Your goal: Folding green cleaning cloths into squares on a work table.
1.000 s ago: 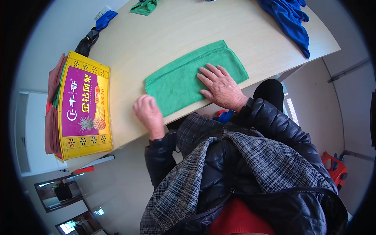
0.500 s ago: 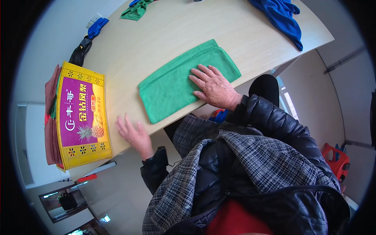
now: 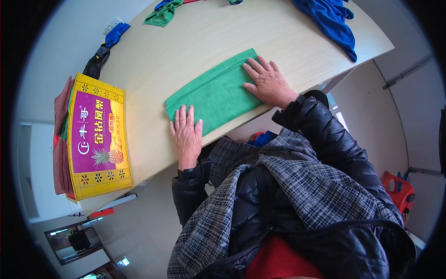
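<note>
A green cloth [image 3: 218, 95], folded into a long rectangle with a stitched edge along its far side, lies flat near the table's front edge. My left hand [image 3: 186, 135] rests on the cloth's left end, fingers stretched out and pointing away from me. On the right end lies my right hand [image 3: 269, 83], flat with its fingers spread, covering that corner of the cloth. Neither hand grips anything.
A yellow and purple carton [image 3: 97, 139] with a pineapple picture stands at the table's left, reddish cloths [image 3: 62, 162] behind it. Blue cloth [image 3: 327, 28] lies far right, a small green cloth [image 3: 162, 14] at the far edge. A red plastic stool [image 3: 397, 193] is on the floor at right.
My left hand has moved right from beside the carton onto the cloth's left end. My right hand has slid outward and away from me to the cloth's right end.
</note>
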A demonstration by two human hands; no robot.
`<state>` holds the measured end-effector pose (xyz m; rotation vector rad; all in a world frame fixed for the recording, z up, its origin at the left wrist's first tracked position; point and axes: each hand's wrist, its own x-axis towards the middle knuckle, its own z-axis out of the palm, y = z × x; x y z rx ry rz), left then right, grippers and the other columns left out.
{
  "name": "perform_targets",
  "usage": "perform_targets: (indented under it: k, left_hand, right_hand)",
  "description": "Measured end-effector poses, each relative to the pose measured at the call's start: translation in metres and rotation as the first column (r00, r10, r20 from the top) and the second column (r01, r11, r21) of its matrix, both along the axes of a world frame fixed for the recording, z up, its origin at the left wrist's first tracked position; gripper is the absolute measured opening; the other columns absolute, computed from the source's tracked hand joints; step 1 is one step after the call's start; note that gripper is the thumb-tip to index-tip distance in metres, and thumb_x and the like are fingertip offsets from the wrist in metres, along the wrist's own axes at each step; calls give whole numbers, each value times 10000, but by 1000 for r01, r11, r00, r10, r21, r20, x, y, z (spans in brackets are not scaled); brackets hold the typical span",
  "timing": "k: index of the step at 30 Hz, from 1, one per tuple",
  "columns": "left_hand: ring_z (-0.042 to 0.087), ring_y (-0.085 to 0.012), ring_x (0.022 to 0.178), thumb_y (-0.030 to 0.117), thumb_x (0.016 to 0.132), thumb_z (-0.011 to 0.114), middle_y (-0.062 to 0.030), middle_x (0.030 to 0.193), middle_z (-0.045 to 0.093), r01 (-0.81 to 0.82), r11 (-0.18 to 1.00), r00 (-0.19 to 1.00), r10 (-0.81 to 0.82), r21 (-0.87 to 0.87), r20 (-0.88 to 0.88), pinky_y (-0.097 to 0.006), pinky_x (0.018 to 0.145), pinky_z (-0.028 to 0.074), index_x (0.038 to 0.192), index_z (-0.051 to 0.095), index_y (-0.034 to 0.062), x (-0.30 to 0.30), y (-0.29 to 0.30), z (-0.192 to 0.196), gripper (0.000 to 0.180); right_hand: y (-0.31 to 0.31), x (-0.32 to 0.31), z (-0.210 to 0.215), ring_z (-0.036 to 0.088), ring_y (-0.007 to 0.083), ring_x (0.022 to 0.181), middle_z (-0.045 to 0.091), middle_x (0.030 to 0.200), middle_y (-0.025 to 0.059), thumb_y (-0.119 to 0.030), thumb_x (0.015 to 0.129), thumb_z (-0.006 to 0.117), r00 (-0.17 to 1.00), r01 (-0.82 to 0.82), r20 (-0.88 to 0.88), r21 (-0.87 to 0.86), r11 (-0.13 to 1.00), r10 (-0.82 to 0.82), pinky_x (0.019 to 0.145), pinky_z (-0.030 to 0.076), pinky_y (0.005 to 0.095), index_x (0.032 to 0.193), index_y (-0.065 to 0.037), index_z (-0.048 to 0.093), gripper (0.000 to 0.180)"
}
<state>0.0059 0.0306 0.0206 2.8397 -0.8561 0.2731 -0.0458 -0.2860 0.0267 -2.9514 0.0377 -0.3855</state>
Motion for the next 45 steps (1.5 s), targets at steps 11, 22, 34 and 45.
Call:
perform_targets:
  k: [11, 22, 34, 45]
  left_hand:
    - [294, -340, 1493, 432, 1037, 482, -134, 1607, 356, 85, 996, 995, -86, 22, 56, -576, 1209, 184, 1522, 436, 134, 13, -52, -1, 571]
    - [359, -348, 1448, 389, 987, 593, -147, 1544, 431, 25, 1000, 995, -25, -3, 94, -588, 1183, 235, 1451, 517, 131, 14, -54, 5, 536]
    - [582, -324, 931, 67, 831, 713, -95, 927, 618, 193, 901, 944, -62, -389, 324, -445, 827, 447, 850, 597, 62, -1, -85, 34, 118]
    - [599, -384, 895, 90, 909, 646, -178, 878, 631, -380, 906, 759, 420, -186, 497, -479, 814, 464, 950, 629, -18, -26, 138, 8, 117]
  right_hand:
    - [72, 7, 5, 285, 348, 1501, 373, 1600, 123, -501, 1006, 492, 981, -195, 7, 23, 980, 195, 1217, 209, 546, 1504, -100, 457, 640]
    - [23, 14, -4, 305, 350, 1489, 392, 1586, 120, -501, 1015, 470, 999, -20, 42, -12, 1000, 20, 1221, 211, 521, 1513, -120, 447, 627]
    - [23, 7, -2, 323, 355, 1475, 420, 1557, 129, -479, 1009, 493, 997, -15, 79, 22, 1000, 13, 1224, 220, 510, 1487, -103, 468, 609]
    - [15, 8, -3, 334, 356, 1466, 426, 1547, 138, -454, 1008, 504, 996, -6, 88, 22, 1000, 4, 1221, 229, 512, 1473, -89, 483, 591]
